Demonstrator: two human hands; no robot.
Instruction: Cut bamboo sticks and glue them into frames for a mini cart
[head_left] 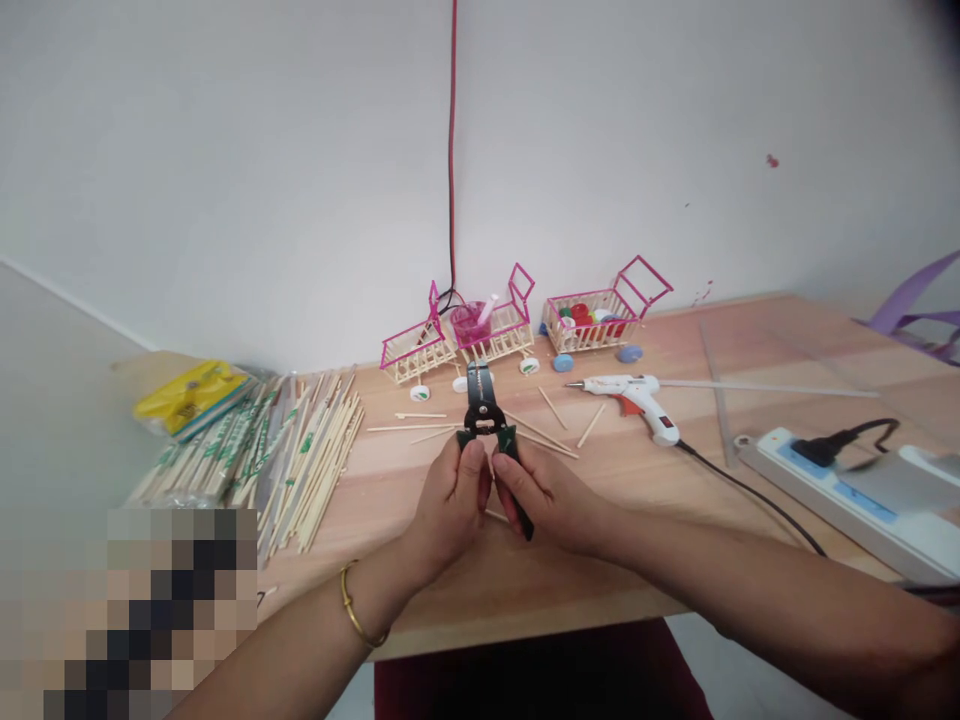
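Both hands meet over the middle of the wooden table (660, 500). My right hand (551, 495) is closed round the green handles of a pair of black pliers (482, 405), whose jaws point away from me. My left hand (454, 500) is pinched beside the handles, fingers pressed together on something thin that I cannot make out; a short bamboo stick (495, 516) shows just below the hands. A gold bangle (354, 612) is on my left wrist.
Loose bamboo sticks (540, 432) lie past the pliers. A heap of wrapped chopsticks (285, 455) lies left, beside a yellow packet (191, 395). Small pink-rimmed stick carts (480, 335) stand by the wall. A white glue gun (637, 400) and power strip (847, 490) lie right.
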